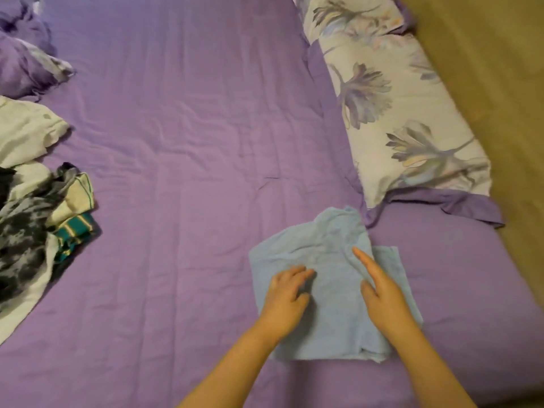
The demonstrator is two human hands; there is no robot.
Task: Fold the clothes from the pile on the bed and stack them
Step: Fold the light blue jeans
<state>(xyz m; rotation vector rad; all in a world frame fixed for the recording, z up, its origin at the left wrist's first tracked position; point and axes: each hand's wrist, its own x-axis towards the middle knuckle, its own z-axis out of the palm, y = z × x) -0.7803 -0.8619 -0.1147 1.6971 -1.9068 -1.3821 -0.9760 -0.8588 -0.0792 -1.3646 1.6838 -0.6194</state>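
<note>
Fingers of the right hand (pixel 379 285) lie straight and together, flat on the blue garment (pixel 326 287); the left hand (pixel 287 295) presses beside it, fingers loosely bent. Garment: soft, creased, part-folded, near the bed's (pixel 182 142) front edge. Open purple sheet separates it from the pile (pixel 38 207) at left. Floral pillow (pixel 391 95) lies along the right edge.

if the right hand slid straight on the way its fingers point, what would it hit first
The right hand points up-left along the light blue garment, so it would first meet that garment's rumpled upper part. Past that lies bare purple sheet, as far as this view shows.
</note>
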